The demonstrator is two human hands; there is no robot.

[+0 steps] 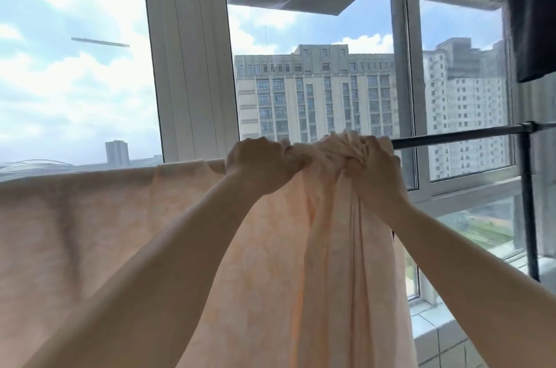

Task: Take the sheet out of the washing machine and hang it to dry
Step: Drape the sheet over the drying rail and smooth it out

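Up against a wall of tall white-framed windows (186,66), a pale peach sheet (90,232) hangs over a dark horizontal rail (451,137), spread flat to the left and bunched into thick folds near the middle. Both bare forearms reach up to the rail. The left hand (258,166) is closed in a fist on the top edge of the cloth, its fingers (255,146) curled over and pressed together on the fabric. The right hand (373,169) sits just beside it, fingers (370,146) dug into the gathered wad and clenched around it, knuckles up. To the right of the hands the rail runs bare to a dark upright post (528,202) standing near the glass. Below the panes a white tiled sill (436,325) shows at the lower right. A dark garment (532,21) hangs at the upper right corner. Outside, high-rise blocks (316,96) stand under a bright, cloudy sky (69,81)
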